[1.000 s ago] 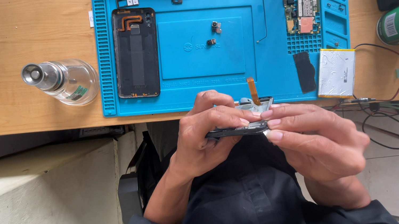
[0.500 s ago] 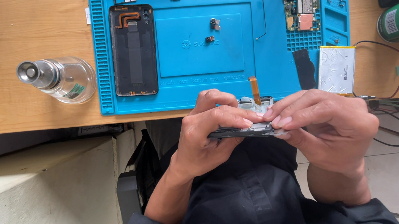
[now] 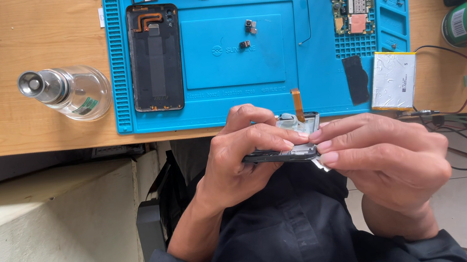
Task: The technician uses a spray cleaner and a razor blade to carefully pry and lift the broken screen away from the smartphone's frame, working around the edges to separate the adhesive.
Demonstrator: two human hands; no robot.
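Item: glass bottle [image 3: 70, 92] (contents not discernible) on the table [image 3: 24, 128], phone back cover [image 3: 155, 57] and circuit board [image 3: 353, 5] on the blue mat [image 3: 277, 89], while left hand [image 3: 245, 164] and right hand [image 3: 391, 158] fingers clasp a phone frame [image 3: 292, 140] below the table's edge, apparently mid-disassembly, needing fine fingertip prying.

Two hands [image 3: 239, 161], one phone frame [image 3: 289, 144], one back cover [image 3: 156, 57], one glass bottle [image 3: 67, 91].
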